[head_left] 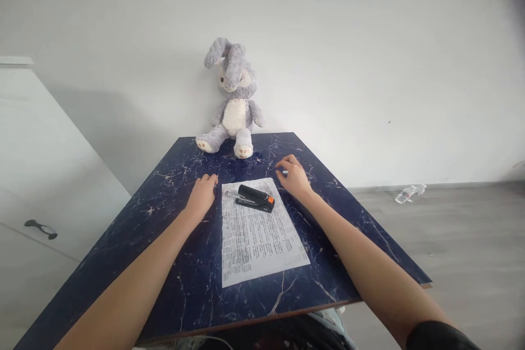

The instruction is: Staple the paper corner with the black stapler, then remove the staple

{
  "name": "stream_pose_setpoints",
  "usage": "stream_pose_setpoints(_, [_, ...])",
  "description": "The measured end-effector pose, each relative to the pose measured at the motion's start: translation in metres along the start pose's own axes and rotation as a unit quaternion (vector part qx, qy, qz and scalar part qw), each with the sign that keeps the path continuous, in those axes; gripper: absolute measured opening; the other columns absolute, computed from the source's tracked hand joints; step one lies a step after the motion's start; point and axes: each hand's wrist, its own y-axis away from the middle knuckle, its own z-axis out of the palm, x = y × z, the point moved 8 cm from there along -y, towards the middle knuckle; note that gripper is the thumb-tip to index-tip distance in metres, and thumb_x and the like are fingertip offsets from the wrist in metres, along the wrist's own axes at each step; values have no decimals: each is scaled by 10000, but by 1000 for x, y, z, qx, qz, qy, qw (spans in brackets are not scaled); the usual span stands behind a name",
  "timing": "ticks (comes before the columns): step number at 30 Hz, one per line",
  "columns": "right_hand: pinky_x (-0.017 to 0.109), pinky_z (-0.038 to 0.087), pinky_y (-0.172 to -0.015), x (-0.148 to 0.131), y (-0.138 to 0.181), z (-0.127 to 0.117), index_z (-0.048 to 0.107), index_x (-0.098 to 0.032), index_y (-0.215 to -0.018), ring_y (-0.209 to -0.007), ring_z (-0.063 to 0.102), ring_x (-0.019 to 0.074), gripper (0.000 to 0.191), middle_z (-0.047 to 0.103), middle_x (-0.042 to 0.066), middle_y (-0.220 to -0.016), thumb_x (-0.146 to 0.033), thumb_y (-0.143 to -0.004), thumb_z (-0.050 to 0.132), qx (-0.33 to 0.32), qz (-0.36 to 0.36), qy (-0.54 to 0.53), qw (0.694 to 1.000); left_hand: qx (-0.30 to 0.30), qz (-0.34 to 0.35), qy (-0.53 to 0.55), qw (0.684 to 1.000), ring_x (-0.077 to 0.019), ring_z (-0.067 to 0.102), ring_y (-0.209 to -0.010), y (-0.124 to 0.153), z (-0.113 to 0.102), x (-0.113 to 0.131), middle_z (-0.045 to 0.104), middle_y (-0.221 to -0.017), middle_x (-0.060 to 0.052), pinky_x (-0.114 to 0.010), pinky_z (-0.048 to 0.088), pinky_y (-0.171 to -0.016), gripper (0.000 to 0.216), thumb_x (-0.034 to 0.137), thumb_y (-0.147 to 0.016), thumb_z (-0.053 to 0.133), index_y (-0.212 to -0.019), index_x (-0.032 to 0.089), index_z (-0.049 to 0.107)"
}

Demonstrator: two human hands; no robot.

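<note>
A printed sheet of paper [266, 243] lies on the dark blue marble-patterned table [188, 279]. On its upper part rests a black stapler [255, 198] with an orange patch at one end; its jaws are spread apart and a metal strip juts out to the left. My left hand [202, 196] sits on the tabletop just left of the sheet, its fingers curled in and no object showing in them. Beyond the sheet's upper right corner is my right hand [296, 179], fingers bent, with a small pale thing [285, 173] at the thumb, too small to name.
A grey plush rabbit [235, 115] sits at the table's far edge against the white wall [348, 54]. To the left stands a white cabinet [49, 175] with a dark handle [41, 228]. A clear plastic bottle [410, 193] lies on the grey floor [463, 251] at right.
</note>
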Motion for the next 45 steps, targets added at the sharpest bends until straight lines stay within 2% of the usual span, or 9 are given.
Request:
stream_pose_setpoints(4, [348,538,-865,-80,16,25,668,-215,-1131,-1001,631,220,198,584,95,-1179,-331,-984,607,-135,-110,-115,978,0,0,6,1000,-296,624,-1013,1,8,1,653,-1190,-179,-406,475,-932,574,-70,-840,398,-1323,132,633])
stream_pose_setpoints(7, [377,541,-865,-108,36,50,514,-217,-1384,-1015,635,248,515,578,116,-1244,-363,-927,702,-236,-146,-101,955,20,-2,82,996,-297,641,-1015,0,2,7,700,-1088,-150,-428,476,-966,434,12,-920,415,-1230,143,687])
stream_pose_setpoints(9, [396,540,-855,-109,43,61,410,-213,-1472,-1012,638,267,643,585,129,-1251,-313,-912,711,-260,-151,-69,951,51,-1,153,987,-280,663,-1000,2,-9,14,706,-1064,-121,-406,502,-944,333,114,-963,469,-1197,176,699])
stream_pose_setpoints(16, [409,547,-865,-101,43,64,352,-238,-1499,-1069,636,279,629,558,140,-1340,-180,-937,626,-272,-151,-71,948,99,64,308,944,-209,709,-875,14,-38,45,727,-1055,-65,-332,579,-822,215,283,-954,579,-1106,223,720])
stream_pose_setpoints(24, [374,561,-764,-102,43,62,367,-252,-1486,-951,640,246,602,537,128,-1305,-196,-942,619,-265,-158,-69,949,74,27,388,919,-211,760,-856,16,-38,47,768,-956,-39,-321,616,-794,163,341,-943,614,-1058,233,656])
stream_pose_setpoints(34, [400,559,-823,-101,43,62,360,-247,-1497,-1024,637,266,612,543,130,-1297,-187,-945,617,-271,-155,-88,946,79,59,302,948,-241,745,-851,15,-38,47,795,-997,-51,-352,582,-833,193,364,-936,643,-973,227,774])
stream_pose_setpoints(38, [415,555,-843,-101,43,63,360,-240,-1497,-1035,637,272,615,553,131,-1291,-183,-943,621,-274,-152,-88,946,82,81,278,954,-239,715,-940,13,-42,46,748,-1044,-71,-355,550,-880,286,364,-1000,556,-1155,222,750])
stream_pose_setpoints(42, [419,551,-866,-101,43,62,366,-246,-1493,-1059,637,275,606,557,133,-1297,-197,-947,623,-269,-154,-94,946,21,97,257,961,-228,690,-951,12,-36,50,696,-1062,-75,-352,544,-854,394,275,-1023,480,-1389,229,617])
stream_pose_setpoints(45, [424,548,-873,-101,43,62,367,-241,-1489,-1063,635,279,605,563,132,-1298,-197,-943,624,-269,-157,-95,945,-19,112,239,964,-243,681,-1011,11,-33,54,705,-1098,-79,-365,535,-889,346,216,-985,513,-1305,227,644])
